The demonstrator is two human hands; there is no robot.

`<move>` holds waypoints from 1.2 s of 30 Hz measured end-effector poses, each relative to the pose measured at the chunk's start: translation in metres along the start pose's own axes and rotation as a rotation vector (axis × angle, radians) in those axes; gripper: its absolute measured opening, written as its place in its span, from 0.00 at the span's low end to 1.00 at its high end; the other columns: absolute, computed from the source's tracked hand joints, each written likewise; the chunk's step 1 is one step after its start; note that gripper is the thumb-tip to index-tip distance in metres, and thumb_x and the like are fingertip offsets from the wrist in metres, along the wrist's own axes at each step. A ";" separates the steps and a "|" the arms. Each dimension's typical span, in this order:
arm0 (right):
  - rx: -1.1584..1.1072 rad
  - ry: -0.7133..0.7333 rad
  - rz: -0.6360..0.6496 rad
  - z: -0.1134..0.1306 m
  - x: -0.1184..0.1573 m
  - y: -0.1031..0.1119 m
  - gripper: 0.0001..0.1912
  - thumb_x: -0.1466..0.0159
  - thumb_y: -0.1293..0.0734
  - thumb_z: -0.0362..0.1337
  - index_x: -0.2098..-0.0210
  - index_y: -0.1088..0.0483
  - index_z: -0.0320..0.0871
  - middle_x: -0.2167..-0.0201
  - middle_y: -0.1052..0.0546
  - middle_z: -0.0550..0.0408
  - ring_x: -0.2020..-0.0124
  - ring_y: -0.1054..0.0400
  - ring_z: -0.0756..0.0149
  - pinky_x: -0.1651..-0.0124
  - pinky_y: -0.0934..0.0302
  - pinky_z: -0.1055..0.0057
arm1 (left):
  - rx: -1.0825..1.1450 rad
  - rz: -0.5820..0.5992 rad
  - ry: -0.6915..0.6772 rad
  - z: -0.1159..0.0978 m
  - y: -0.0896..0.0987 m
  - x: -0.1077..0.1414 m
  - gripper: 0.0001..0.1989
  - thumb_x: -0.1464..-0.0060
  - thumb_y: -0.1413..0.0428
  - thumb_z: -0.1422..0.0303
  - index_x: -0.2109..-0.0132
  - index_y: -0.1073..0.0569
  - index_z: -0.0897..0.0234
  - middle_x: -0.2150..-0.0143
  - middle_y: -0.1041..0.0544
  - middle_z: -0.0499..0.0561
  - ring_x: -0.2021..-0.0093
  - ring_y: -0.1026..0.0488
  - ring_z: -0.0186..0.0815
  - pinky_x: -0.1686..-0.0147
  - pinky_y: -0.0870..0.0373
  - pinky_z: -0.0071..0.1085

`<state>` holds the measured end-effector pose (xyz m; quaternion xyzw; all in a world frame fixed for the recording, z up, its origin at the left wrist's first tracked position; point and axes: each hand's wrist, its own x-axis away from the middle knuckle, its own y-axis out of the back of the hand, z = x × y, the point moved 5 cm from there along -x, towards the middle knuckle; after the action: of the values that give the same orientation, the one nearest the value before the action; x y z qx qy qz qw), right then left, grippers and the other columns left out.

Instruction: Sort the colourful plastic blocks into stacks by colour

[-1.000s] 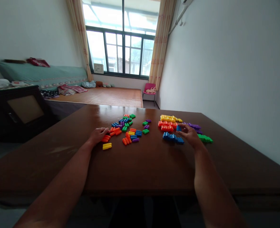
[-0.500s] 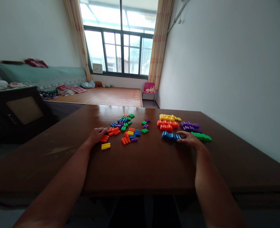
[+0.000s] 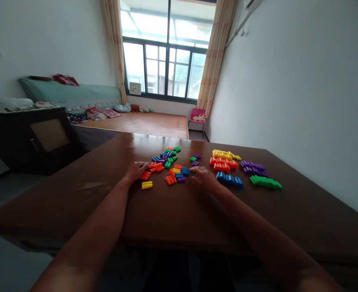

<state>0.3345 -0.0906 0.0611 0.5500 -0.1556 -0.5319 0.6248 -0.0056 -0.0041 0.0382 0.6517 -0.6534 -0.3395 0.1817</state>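
We're resting our left hand (image 3: pixel 138 171), grip unclear, by smooth orange cylinders (image 3: pixel 145 175), our right hand (image 3: pixel 203 179), fingers parted, partly covering a green cylinder (image 3: pixel 192 171).

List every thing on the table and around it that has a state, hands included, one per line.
Left hand: resting at orange pieces, grip unclear
Right hand: fingers near mixed pieces, grip unclear
Mixed pieces: scattered, unsorted
Yellow group: gathered
Orange group: gathered
Blue group: gathered
Purple group: gathered
Green group: gathered
Curtains: drawn open
Cabinet door: shut
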 end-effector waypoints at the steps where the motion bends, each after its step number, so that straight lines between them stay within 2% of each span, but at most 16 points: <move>1: 0.029 -0.009 0.029 0.003 -0.010 -0.009 0.20 0.39 0.35 0.32 0.47 0.31 0.44 0.47 0.27 0.47 0.47 0.33 0.58 0.42 0.41 0.60 | -0.014 0.003 -0.018 0.000 0.000 0.000 0.26 0.49 0.52 0.48 0.64 0.19 0.64 0.63 0.18 0.54 0.64 0.24 0.43 0.65 0.32 0.31; 4: 0.049 -0.069 0.109 0.003 -0.034 -0.027 0.23 0.40 0.34 0.31 0.44 0.33 0.41 0.45 0.28 0.44 0.44 0.35 0.57 0.40 0.43 0.60 | -0.057 0.017 -0.044 0.000 -0.001 0.001 0.28 0.49 0.53 0.47 0.62 0.19 0.65 0.63 0.18 0.54 0.64 0.24 0.43 0.66 0.32 0.31; 7: 0.036 -0.060 0.159 0.002 -0.044 -0.031 0.24 0.42 0.31 0.32 0.46 0.32 0.42 0.46 0.27 0.44 0.45 0.34 0.57 0.41 0.42 0.61 | -0.051 0.017 -0.043 0.001 -0.002 0.001 0.30 0.48 0.54 0.46 0.61 0.19 0.66 0.65 0.18 0.54 0.65 0.24 0.42 0.68 0.32 0.31; 10: 0.053 -0.080 0.238 -0.003 -0.033 -0.019 0.23 0.46 0.30 0.29 0.50 0.28 0.45 0.54 0.23 0.49 0.50 0.31 0.57 0.46 0.38 0.61 | -0.034 0.027 -0.033 0.001 -0.003 0.001 0.30 0.48 0.55 0.45 0.62 0.20 0.65 0.66 0.18 0.53 0.66 0.24 0.42 0.69 0.33 0.30; 13: 0.026 -0.079 0.317 -0.013 -0.004 0.002 0.25 0.49 0.32 0.23 0.54 0.25 0.49 0.60 0.22 0.54 0.54 0.30 0.57 0.51 0.35 0.61 | -0.038 0.022 -0.026 -0.001 -0.003 0.002 0.29 0.47 0.55 0.46 0.63 0.19 0.64 0.66 0.18 0.53 0.67 0.24 0.42 0.69 0.33 0.31; 15: -0.030 -0.039 0.271 -0.018 0.017 0.018 0.24 0.49 0.35 0.21 0.56 0.24 0.49 0.56 0.23 0.53 0.52 0.30 0.57 0.47 0.38 0.58 | -0.051 0.014 -0.018 -0.001 -0.003 0.001 0.29 0.47 0.55 0.46 0.63 0.19 0.64 0.66 0.18 0.52 0.67 0.24 0.42 0.69 0.33 0.31; 17: -0.091 -0.018 0.172 -0.021 0.035 0.028 0.21 0.45 0.38 0.23 0.57 0.24 0.46 0.52 0.24 0.51 0.49 0.31 0.57 0.44 0.41 0.54 | -0.060 0.014 -0.004 0.000 -0.003 -0.001 0.28 0.48 0.54 0.46 0.63 0.19 0.63 0.66 0.18 0.51 0.66 0.24 0.42 0.68 0.33 0.31; 19: -0.111 -0.030 0.092 -0.022 0.049 0.030 0.17 0.40 0.37 0.28 0.54 0.25 0.45 0.51 0.24 0.48 0.49 0.31 0.58 0.44 0.41 0.54 | -0.063 0.020 0.010 0.002 -0.004 -0.002 0.28 0.48 0.54 0.46 0.63 0.19 0.62 0.66 0.18 0.51 0.66 0.24 0.42 0.68 0.33 0.30; 22: -0.047 -0.043 0.069 -0.018 0.060 0.024 0.17 0.40 0.33 0.38 0.51 0.28 0.46 0.50 0.25 0.49 0.51 0.32 0.58 0.45 0.40 0.56 | -0.064 0.017 0.010 0.005 -0.004 -0.003 0.29 0.49 0.54 0.44 0.62 0.19 0.62 0.63 0.18 0.52 0.65 0.23 0.42 0.67 0.32 0.30; 26: -0.015 -0.023 0.084 -0.017 0.068 0.026 0.15 0.43 0.32 0.31 0.55 0.27 0.46 0.54 0.23 0.52 0.51 0.34 0.58 0.45 0.40 0.59 | -0.081 0.024 -0.031 0.004 -0.004 -0.002 0.30 0.48 0.55 0.44 0.63 0.20 0.62 0.63 0.18 0.53 0.65 0.23 0.41 0.67 0.32 0.30; 31: -0.038 -0.106 0.079 -0.047 0.084 0.041 0.15 0.46 0.34 0.25 0.61 0.26 0.46 0.55 0.22 0.54 0.53 0.33 0.58 0.47 0.40 0.60 | -0.105 0.019 -0.065 0.003 -0.003 -0.002 0.28 0.48 0.54 0.45 0.64 0.19 0.62 0.62 0.18 0.53 0.65 0.23 0.41 0.65 0.32 0.30; 34: -0.008 -0.157 0.038 -0.059 0.089 0.047 0.16 0.47 0.36 0.24 0.63 0.25 0.46 0.56 0.22 0.54 0.55 0.32 0.58 0.46 0.41 0.58 | -0.130 0.007 -0.057 0.003 -0.002 -0.003 0.27 0.47 0.54 0.46 0.64 0.19 0.62 0.63 0.18 0.53 0.66 0.23 0.41 0.67 0.33 0.31; 36: 0.002 -0.167 -0.024 -0.054 0.084 0.048 0.15 0.46 0.35 0.27 0.61 0.25 0.46 0.56 0.22 0.54 0.54 0.32 0.57 0.46 0.41 0.57 | -0.149 0.006 -0.052 0.001 -0.002 -0.003 0.27 0.47 0.54 0.48 0.64 0.19 0.62 0.63 0.18 0.54 0.66 0.23 0.42 0.67 0.33 0.31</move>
<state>0.4333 -0.1412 0.0506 0.5062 -0.2009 -0.5832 0.6028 -0.0046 -0.0013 0.0371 0.6256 -0.6326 -0.4034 0.2137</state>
